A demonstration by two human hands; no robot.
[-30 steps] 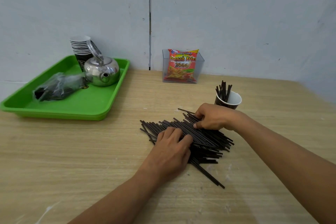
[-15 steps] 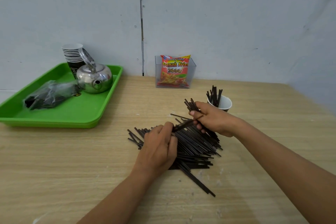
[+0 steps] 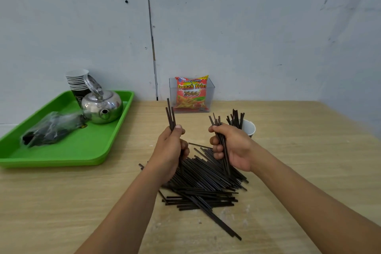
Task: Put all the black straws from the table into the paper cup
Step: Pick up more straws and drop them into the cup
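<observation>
A heap of black straws [image 3: 206, 183] lies on the wooden table in front of me. My left hand [image 3: 171, 150] grips a few straws upright, their tips [image 3: 170, 113] pointing up above my thumb. My right hand [image 3: 231, 146] grips a thicker bunch of straws [image 3: 221, 140], tilted, lifted above the heap. Just behind my right hand stands the paper cup [image 3: 249, 129], white inside, with several black straws [image 3: 237, 117] standing in it. My right hand hides part of the cup.
A green tray [image 3: 68, 150] at the left holds a steel kettle [image 3: 102, 107], a stack of paper cups [image 3: 77, 82] and a plastic bag of dark things [image 3: 51, 128]. A clear box with a snack packet [image 3: 191, 95] stands by the wall.
Both hands have risen from the heap, each holding straws now upright. The camera has tilted up and the view has shifted.
</observation>
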